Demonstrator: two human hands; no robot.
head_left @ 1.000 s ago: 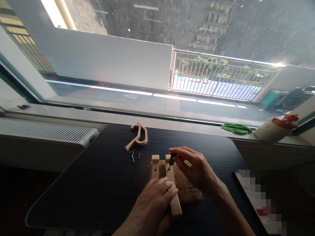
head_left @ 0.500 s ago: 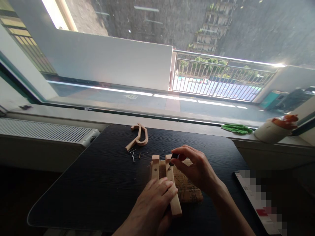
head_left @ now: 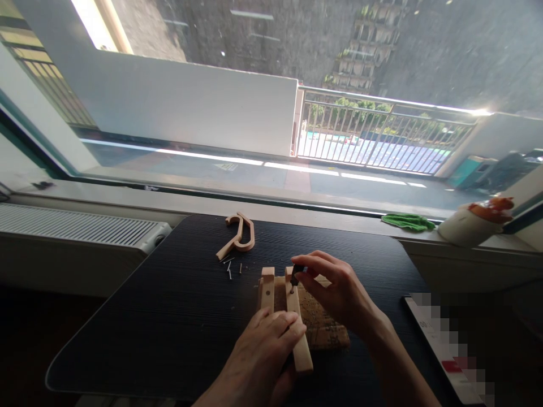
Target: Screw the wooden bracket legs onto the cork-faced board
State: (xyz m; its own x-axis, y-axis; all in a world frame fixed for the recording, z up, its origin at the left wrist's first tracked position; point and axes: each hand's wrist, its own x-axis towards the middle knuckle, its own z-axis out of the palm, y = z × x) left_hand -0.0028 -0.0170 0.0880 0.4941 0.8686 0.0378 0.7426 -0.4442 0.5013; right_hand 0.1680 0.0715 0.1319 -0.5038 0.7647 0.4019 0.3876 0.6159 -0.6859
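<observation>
Two pale wooden bars (head_left: 267, 287) lie side by side across a cork-patterned board (head_left: 322, 328) on a black table (head_left: 169, 316). My left hand (head_left: 263, 350) presses down on the near ends of the bars, fingers curled over them. My right hand (head_left: 335, 288) pinches a small dark screwdriver (head_left: 296, 273) upright, its tip on the far end of the right bar.
A curved wooden piece (head_left: 238, 234) lies at the table's far side with several small screws (head_left: 231, 268) beside it. A green cloth (head_left: 408, 221) and a white pot (head_left: 469, 225) sit on the window sill. A radiator (head_left: 76, 226) is at the left.
My right hand has shifted slightly while holding the small screwdriver on the right bar. My left hand stays on the bars.
</observation>
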